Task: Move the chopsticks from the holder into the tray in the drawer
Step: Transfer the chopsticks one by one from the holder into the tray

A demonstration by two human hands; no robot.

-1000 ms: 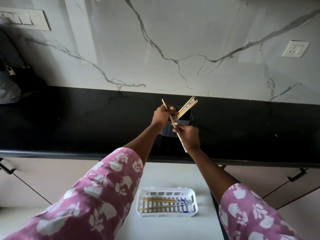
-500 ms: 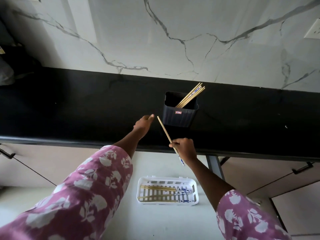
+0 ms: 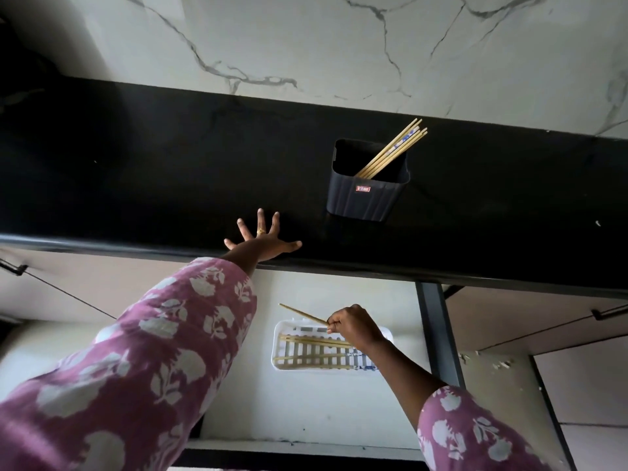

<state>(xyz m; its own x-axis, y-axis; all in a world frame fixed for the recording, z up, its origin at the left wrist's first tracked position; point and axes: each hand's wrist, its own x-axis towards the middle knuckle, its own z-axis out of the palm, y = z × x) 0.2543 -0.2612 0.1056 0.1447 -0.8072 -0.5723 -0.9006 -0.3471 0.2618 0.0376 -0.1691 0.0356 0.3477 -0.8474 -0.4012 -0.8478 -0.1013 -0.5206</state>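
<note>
A dark ribbed holder [image 3: 365,198] stands on the black counter with several wooden chopsticks [image 3: 394,153] leaning to its right corner. Below, in the open drawer, a white slatted tray [image 3: 282,348] holds two chopsticks [image 3: 306,358] lying lengthwise. My right hand [image 3: 355,326] hovers over the tray's back edge, shut on one chopstick [image 3: 300,313] whose bare end points up and left. My left hand [image 3: 261,241] rests flat on the counter near its front edge, fingers spread, left of the holder.
The black counter [image 3: 153,171] runs across the view below a white marble wall [image 3: 306,39]. The white drawer floor [image 3: 299,402] surrounds the tray. Cabinet fronts with dark handles [image 3: 608,312] flank the drawer on both sides.
My right hand has carried the one chopstick down from the counter edge to just over the tray. My left hand let go of the holder area and spread flat on the counter.
</note>
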